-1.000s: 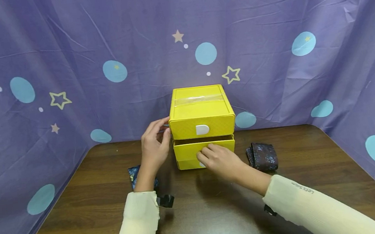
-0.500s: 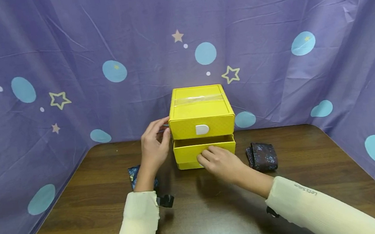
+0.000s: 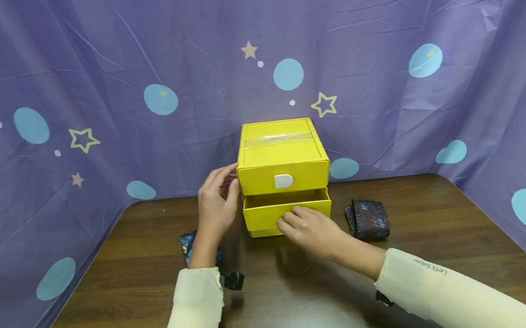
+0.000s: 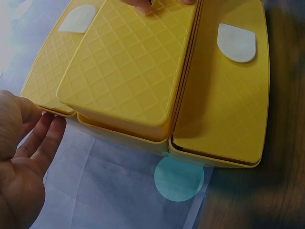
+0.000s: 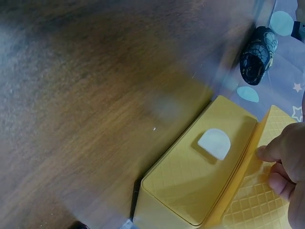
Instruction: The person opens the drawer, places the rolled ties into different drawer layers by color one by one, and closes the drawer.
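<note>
Drawer (image 3: 262,216) juts out behind your right hand (image 3: 309,230), clamped on its front; your left hand (image 3: 216,205), thumb and fingers apart, touches the box (image 3: 281,153) beside it.

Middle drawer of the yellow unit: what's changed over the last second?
The middle drawer has slid slightly further out toward the person, the right hand at its front moving along. No new hold or release. The left hand, yellow drawer unit and dark floral bundle stayed put.
</note>
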The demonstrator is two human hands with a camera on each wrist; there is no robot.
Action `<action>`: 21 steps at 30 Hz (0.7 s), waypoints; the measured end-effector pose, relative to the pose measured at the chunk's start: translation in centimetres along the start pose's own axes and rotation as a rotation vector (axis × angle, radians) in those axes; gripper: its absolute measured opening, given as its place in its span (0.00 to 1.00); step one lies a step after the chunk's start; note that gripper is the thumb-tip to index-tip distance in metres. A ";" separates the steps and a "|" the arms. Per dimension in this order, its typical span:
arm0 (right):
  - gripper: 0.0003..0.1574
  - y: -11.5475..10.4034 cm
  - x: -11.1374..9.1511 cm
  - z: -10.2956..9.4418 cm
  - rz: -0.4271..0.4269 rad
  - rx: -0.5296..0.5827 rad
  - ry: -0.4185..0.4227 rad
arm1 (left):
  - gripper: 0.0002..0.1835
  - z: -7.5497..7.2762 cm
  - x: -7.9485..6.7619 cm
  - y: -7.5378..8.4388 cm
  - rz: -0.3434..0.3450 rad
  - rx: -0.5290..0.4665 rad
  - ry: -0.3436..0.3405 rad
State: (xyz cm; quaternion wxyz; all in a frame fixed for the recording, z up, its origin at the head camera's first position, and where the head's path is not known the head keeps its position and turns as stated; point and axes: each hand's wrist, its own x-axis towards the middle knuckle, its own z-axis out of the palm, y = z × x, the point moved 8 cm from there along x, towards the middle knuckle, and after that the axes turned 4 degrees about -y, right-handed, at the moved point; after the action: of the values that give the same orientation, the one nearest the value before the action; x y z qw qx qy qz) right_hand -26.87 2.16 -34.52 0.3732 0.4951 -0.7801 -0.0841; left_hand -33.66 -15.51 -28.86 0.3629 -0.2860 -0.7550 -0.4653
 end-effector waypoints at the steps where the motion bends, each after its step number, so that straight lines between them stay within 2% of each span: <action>1: 0.14 0.0 0.0 0.0 -0.002 -0.004 0.003 | 0.18 0.0 0.0 0.0 -0.002 -0.001 -0.001; 21: 0.14 -0.6 -0.1 -0.7 -0.021 -0.011 0.032 | 0.18 0.0 0.0 0.0 -0.009 0.018 -0.010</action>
State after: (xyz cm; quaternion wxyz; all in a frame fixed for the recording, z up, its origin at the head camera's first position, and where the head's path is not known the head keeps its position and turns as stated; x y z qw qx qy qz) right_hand -25.98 2.09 -34.41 0.3873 0.5027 -0.7682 -0.0842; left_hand -33.66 -15.49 -28.89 0.3594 -0.2815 -0.7625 -0.4585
